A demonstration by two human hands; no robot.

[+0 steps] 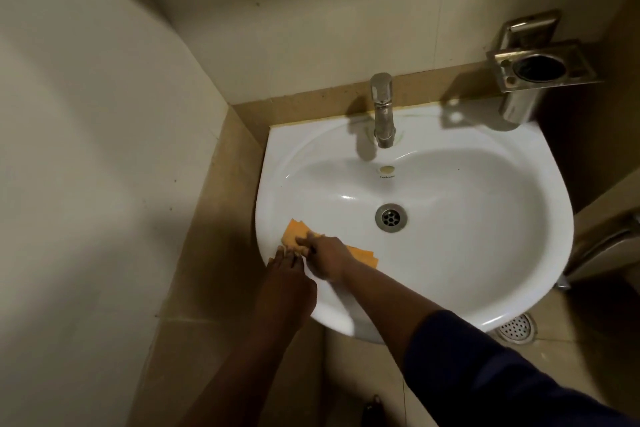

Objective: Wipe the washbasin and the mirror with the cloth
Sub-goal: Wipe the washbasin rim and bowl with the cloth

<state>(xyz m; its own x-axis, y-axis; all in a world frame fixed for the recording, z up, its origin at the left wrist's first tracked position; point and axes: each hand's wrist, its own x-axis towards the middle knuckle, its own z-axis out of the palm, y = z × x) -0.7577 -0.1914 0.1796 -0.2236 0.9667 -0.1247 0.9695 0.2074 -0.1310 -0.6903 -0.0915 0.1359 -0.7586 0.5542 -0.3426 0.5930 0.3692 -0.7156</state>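
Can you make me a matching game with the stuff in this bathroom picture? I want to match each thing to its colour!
Things:
1. cloth
2. washbasin
3. tap
4. sleeve

Colours:
A. white
B. dark blue
C. orange
D. shiny silver

Right pairs: 1-C, 2-A, 3-D, 4-B.

Hint: the right hand presses the cloth on the washbasin's near left rim, and the left hand touches the cloth's edge beside it.
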